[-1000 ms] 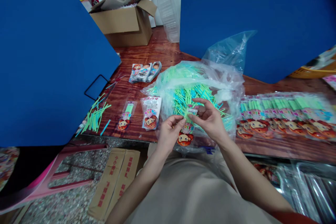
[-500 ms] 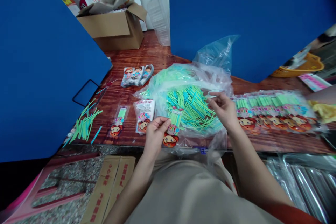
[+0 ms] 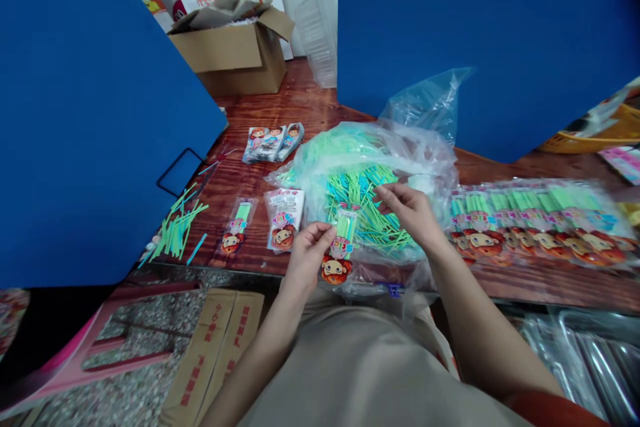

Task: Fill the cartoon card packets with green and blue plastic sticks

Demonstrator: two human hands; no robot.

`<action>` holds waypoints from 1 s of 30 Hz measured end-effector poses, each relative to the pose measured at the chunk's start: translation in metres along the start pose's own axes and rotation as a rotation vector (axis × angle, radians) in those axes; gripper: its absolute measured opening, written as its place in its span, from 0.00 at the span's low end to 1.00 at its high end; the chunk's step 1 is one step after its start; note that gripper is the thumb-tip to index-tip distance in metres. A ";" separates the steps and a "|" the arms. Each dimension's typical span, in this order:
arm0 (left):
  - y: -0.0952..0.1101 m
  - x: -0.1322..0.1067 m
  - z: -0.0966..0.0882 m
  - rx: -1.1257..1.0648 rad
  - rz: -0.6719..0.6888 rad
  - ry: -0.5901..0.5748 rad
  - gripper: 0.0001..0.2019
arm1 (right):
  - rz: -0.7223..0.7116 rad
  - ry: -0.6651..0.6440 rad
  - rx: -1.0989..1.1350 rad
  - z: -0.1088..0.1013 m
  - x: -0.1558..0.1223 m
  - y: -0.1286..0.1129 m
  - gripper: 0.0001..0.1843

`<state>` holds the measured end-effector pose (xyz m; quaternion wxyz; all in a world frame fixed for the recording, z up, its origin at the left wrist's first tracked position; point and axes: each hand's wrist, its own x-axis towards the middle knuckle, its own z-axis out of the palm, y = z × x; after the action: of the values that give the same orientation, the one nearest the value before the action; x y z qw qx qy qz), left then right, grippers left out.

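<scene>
My left hand pinches a small clear packet by its left edge. The packet has green sticks inside and a printed cartoon head at its lower end. My right hand hovers over the loose green and blue sticks, fingers loosely stretched out and slightly apart, with nothing visible in them. These thin sticks fill a large clear plastic bag lying open in front of me. Left of the held packet lie a stack of printed packets and a single filled packet.
A row of filled packets lies at the right. Loose sticks and scissors are at the left, with more printed packets farther back. Blue panels and a cardboard box stand behind.
My right hand has moved left and slightly down, from the bag's right side to over the loose sticks. My left hand still holds the packet. The whole view has shifted a little.
</scene>
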<state>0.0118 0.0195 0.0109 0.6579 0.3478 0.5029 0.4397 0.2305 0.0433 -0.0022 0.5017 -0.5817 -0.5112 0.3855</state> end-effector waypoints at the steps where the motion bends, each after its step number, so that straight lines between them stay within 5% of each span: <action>1: -0.001 -0.001 0.000 -0.005 0.001 -0.002 0.19 | 0.026 -0.055 0.099 0.006 -0.004 -0.006 0.23; 5: -0.003 -0.003 0.001 -0.008 -0.012 -0.034 0.19 | 0.041 -0.217 0.267 0.030 -0.024 -0.021 0.28; 16: -0.009 -0.003 -0.005 0.088 -0.023 -0.144 0.20 | 0.043 -0.163 0.301 0.044 -0.036 -0.024 0.23; 19: 0.004 0.003 -0.034 0.115 0.012 -0.064 0.20 | 0.072 -0.196 0.266 0.043 -0.038 -0.021 0.24; 23: 0.038 0.025 -0.104 0.236 0.165 0.187 0.21 | 0.023 -0.220 0.080 0.046 -0.030 -0.012 0.23; 27: 0.070 0.057 -0.169 0.855 0.173 0.516 0.17 | -0.137 -0.252 -0.157 0.062 -0.020 -0.011 0.19; 30: 0.076 0.070 -0.188 1.019 0.130 0.611 0.14 | -0.248 -0.292 -0.245 0.077 -0.017 -0.016 0.16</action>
<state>-0.1800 0.1155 0.0072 0.2054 0.5073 0.7947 0.2625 0.1496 0.0410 -0.0029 0.3915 -0.5090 -0.6889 0.3361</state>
